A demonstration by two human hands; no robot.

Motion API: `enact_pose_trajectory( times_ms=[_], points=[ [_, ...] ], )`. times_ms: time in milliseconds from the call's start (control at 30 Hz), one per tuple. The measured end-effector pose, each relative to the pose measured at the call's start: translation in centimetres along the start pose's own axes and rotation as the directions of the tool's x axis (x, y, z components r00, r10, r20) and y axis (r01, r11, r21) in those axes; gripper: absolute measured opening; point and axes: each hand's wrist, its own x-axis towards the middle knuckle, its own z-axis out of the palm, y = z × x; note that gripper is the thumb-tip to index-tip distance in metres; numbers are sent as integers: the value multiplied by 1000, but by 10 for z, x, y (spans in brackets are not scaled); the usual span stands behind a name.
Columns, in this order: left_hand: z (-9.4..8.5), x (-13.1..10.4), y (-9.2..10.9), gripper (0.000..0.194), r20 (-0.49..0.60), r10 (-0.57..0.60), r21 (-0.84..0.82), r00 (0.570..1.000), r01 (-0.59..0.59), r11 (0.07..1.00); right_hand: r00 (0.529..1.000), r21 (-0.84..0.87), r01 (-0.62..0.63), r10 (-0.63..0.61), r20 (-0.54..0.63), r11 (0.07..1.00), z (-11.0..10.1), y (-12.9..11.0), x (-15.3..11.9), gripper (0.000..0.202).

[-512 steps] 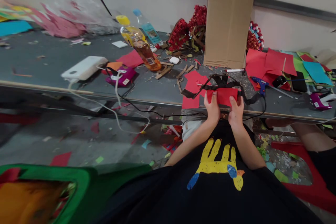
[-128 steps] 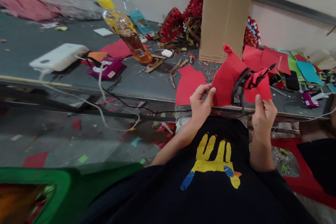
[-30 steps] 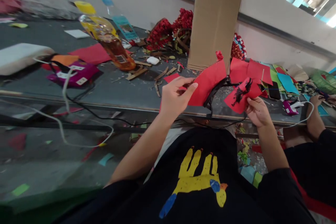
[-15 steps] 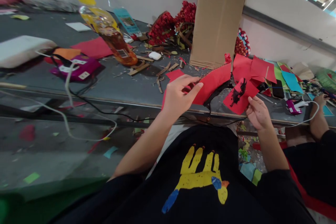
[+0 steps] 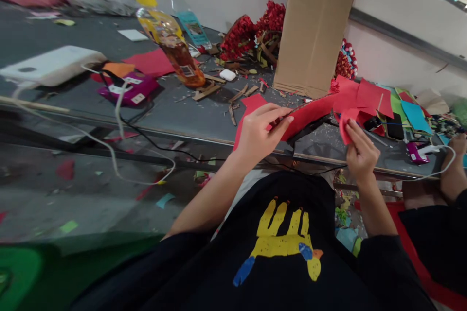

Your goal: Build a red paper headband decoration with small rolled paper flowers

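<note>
My left hand [image 5: 260,129] is closed on a curved red paper-covered strip [image 5: 310,112], thumb and fingers pinching its near end. The strip arches to the right, and its lower side looks black. To its right, my right hand [image 5: 363,155] pinches a small piece of red paper [image 5: 344,126], bent and close to the strip's far end. Any dark patch on that piece is turned out of sight. Beyond it lie red paper sheets [image 5: 375,95] beside a dark phone [image 5: 394,127].
A cardboard sheet [image 5: 317,29] leans at the back wall. Bottles stand left, one of them with amber liquid [image 5: 184,63]. Purple power strips [image 5: 129,90] trail cords over the table edge. Scraps litter the grey table [image 5: 204,116]. Another person's hand [image 5: 458,150] is at far right.
The red paper piece in my right hand has turned and bent; its black-smeared face no longer shows. My left hand keeps its hold on the strip. The view has shifted slightly left.
</note>
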Motion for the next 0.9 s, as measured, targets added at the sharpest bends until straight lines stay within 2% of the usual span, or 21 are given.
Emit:
enact_pose_trajectory(
  times_ms=[67,167,333,400,500,567,633,767,833,900],
  points=[
    [0,0,0,23,13,15,25,1000,-16,1000,985,-60,99,-90,149,993,7,-1,0,48],
    [1,1,-1,25,42,7,64,999,-10,998,925,-89,236,-196,326,968,21,-2,2,51],
    [0,1,-4,28,60,-81,125,995,73,989,862,-153,366,-273,427,918,43,-12,2,49],
    [1,2,-4,29,63,-105,130,992,96,987,818,-135,411,-300,492,901,48,-19,1,46],
    [1,3,-3,29,58,-107,129,993,98,987,737,-90,480,-346,581,872,50,-27,4,42],
    [0,4,-2,29,53,-109,131,993,102,986,714,-87,506,-359,601,858,47,-25,8,41],
    [-2,5,-1,28,50,-111,134,993,103,986,740,-107,482,-338,582,870,40,-17,14,45],
    [-6,6,2,26,28,-106,137,994,101,985,853,-169,307,-192,485,936,28,-1,24,55],
    [-7,7,4,24,20,-110,130,994,107,986,867,-174,276,-166,470,945,28,-2,24,56],
    [-5,8,5,24,21,-118,121,993,115,986,844,-149,313,-203,496,938,32,-10,19,53]
  ],
)
